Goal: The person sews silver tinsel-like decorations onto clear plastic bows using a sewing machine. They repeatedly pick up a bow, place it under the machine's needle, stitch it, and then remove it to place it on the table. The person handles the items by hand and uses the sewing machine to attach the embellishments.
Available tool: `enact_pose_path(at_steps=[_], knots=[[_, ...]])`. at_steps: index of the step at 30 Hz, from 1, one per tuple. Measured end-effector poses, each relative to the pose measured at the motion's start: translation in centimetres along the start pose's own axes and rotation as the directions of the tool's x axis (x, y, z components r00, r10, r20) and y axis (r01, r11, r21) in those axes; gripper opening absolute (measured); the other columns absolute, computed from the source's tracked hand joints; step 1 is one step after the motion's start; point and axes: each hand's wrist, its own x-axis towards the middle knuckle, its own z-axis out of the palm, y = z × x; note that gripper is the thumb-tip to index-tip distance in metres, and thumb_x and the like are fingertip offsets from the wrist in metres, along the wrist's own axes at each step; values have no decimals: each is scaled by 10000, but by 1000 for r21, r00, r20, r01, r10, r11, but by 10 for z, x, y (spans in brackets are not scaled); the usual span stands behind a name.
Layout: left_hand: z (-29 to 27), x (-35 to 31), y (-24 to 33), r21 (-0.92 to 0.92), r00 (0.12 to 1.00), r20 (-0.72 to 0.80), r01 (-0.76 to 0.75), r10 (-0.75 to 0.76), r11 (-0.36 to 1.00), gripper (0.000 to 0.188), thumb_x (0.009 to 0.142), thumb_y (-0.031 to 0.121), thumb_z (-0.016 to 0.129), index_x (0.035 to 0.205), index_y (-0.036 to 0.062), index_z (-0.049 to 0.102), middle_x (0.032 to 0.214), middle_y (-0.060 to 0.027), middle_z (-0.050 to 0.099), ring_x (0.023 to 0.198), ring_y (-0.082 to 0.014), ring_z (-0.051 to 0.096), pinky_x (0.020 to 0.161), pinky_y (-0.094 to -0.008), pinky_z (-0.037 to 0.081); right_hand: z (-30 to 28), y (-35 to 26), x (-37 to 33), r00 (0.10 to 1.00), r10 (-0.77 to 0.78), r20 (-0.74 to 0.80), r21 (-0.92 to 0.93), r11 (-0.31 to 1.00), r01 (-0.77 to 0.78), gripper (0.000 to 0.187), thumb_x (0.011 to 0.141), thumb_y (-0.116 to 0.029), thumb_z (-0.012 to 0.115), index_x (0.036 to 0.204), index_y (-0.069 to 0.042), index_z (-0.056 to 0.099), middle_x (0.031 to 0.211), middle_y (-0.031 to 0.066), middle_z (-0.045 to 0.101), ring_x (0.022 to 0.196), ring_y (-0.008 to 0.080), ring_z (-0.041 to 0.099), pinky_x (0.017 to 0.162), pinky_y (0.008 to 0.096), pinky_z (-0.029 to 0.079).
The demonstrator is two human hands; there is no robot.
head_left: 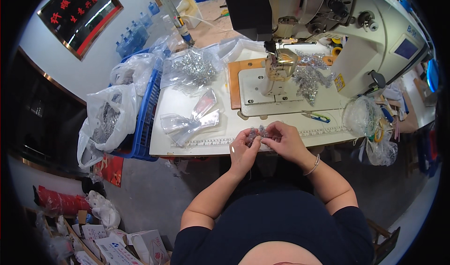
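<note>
Two bare hands at work here, both busy in front of the white sewing machine (375, 61), on the wearer's side of it. The left hand (243, 151) has its thumb and fingers pinched on a small, glittery, silver-grey crinkled piece (252, 134), and the right hand (285, 141) grips that same piece from the other side, fingertips close together. So there's our piece — held between the two hands, above the near edge of the white table (171, 103), in front of the machine.

Just in front of the machine's bed, and to the right of the hands, lie small green-and-blue thread snips (318, 117), untouched. More glittery silver pieces (307, 80) sit right beside the machine's needle area, and a clear, shiny plastic bow (191, 124) rests to the left of the machine.

The step in hand, I'd judge, is hand-shaping or lining up the piece, away from the needle. The next move calls for a steady pinch from both sides — fine detail between the fingers is too small to read.
</note>
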Motion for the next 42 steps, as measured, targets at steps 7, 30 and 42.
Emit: enact_pose_path(at_steps=[7, 30, 42], knots=[[0, -2, 3, 53, 1000, 15, -9, 8, 999, 256, 839, 68, 623, 1053, -46, 542, 933, -72, 612, 776, -87, 584, 694, -212, 483, 1, 17, 7, 972, 186, 143, 241, 946, -216, 250, 741, -172, 732, 847, 29, 629, 761, 49, 647, 684, 90, 604, 621, 234, 489], [-10, 37, 27, -309, 882, 467, 233, -66, 922, 362, 757, 7, 650, 1079, 9, 485, 981, -85, 574, 901, -165, 581, 814, -300, 490, -34, -2, 23, 951, 164, 263, 416, 870, -265, 108, 760, -94, 676, 723, -14, 614, 656, 29, 601, 582, 80, 541, 530, 214, 423], [-2, 51, 26, -171, 937, 348, 91, -27, 981, 344, 749, 4, 654, 1047, -3, 482, 946, -88, 574, 853, -144, 566, 754, -291, 491, -36, -5, 31, 965, 197, 171, 385, 888, -249, 153, 756, -115, 686, 790, 12, 607, 659, 60, 608, 568, 93, 557, 489, 216, 419]])
